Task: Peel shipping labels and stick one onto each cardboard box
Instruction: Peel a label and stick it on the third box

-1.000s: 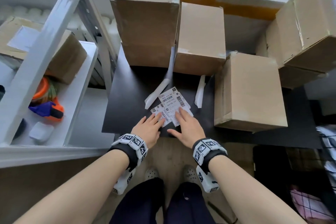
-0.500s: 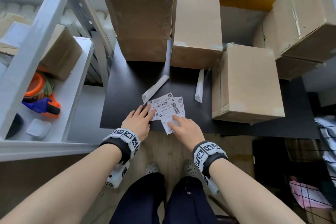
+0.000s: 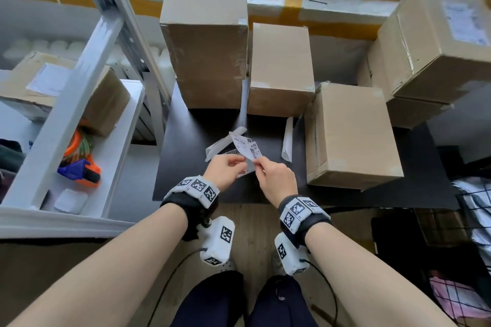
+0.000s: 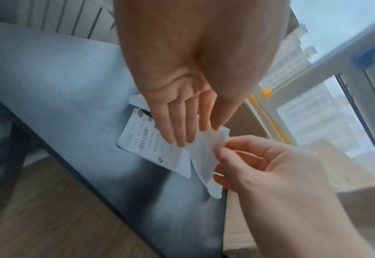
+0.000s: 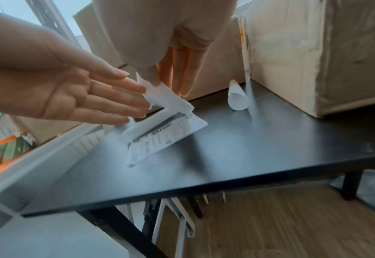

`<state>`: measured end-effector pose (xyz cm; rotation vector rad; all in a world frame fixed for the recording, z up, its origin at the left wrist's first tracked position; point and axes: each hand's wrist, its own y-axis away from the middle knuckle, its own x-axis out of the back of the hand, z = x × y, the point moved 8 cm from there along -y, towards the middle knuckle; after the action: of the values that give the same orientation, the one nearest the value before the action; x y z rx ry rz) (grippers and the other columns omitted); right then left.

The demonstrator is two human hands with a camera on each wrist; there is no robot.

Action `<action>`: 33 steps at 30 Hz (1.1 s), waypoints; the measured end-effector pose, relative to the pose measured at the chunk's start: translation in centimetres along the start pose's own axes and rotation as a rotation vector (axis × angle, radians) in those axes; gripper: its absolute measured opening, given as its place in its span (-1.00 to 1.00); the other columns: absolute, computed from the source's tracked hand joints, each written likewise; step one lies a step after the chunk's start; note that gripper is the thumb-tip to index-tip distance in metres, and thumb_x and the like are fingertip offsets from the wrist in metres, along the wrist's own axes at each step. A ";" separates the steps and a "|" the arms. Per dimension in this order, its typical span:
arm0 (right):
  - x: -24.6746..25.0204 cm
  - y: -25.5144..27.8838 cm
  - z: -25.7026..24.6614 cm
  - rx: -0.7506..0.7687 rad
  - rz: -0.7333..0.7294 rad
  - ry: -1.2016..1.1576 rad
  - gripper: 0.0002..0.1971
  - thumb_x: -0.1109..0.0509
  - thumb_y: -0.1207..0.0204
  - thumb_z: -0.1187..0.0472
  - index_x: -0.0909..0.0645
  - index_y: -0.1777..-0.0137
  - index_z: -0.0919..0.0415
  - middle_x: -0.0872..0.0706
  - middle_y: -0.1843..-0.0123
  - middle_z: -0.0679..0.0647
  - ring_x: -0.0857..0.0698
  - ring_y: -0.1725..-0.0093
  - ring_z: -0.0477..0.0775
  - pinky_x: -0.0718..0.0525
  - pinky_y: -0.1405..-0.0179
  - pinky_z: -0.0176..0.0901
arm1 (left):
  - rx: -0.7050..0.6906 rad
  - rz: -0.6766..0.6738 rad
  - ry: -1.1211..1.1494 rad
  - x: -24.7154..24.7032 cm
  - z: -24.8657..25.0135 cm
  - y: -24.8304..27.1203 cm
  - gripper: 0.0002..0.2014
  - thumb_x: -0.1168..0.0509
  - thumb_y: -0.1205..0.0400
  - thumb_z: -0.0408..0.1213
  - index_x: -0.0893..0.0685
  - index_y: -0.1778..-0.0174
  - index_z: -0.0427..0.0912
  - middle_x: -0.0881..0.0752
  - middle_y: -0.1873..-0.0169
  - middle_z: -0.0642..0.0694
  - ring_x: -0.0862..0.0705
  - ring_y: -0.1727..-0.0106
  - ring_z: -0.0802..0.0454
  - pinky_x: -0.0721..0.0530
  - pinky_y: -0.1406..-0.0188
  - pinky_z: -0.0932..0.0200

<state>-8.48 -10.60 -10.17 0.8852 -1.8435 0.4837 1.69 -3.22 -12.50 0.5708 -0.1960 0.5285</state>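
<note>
White paper: a shipping label [image 3: 245, 148] is lifted off the black table [image 3: 186, 162], tilted, held between both hands above the near edge
Left hand [image 3: 225, 171]: fingers straight under the label, thumb on its near side, pinching it lightly
Right hand [image 3: 276, 180]: thumb and forefinger pinch the label's right edge, the other fingers loosely curled
Second label [image 5: 166, 137]: flat on the table just under the lifted one, print up
Backing strips: one curled strip [image 3: 221, 141] beside the labels, a rolled one [image 3: 287, 142] near the right box
Cardboard boxes: a tall box [image 3: 206, 32] and a lower box [image 3: 281, 69] stand at the far edge; a third box [image 3: 350, 135] lies to the right, overhanging the table edge
Shelf [image 3: 117, 146]: white, left of the table, with an orange tape dispenser [image 3: 79, 164]
</note>
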 end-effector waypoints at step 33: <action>-1.2 -2.0 0.2 0.032 0.053 -0.247 -0.85 -0.35 -0.44 0.40 -0.72 0.09 0.22 -0.83 0.12 0.15 -0.76 0.17 0.34 -0.73 0.23 0.10 | 0.364 0.189 0.297 3.3 -3.4 -4.8 -0.57 -0.23 -0.66 -0.26 -0.45 -0.47 -0.16 -0.67 -0.16 -0.24 -0.67 0.16 -0.05 -0.68 0.21 0.12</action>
<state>-6.83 -11.62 -11.44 0.9538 -2.0934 0.4534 7.17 -3.35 -16.47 0.8231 0.1336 0.8336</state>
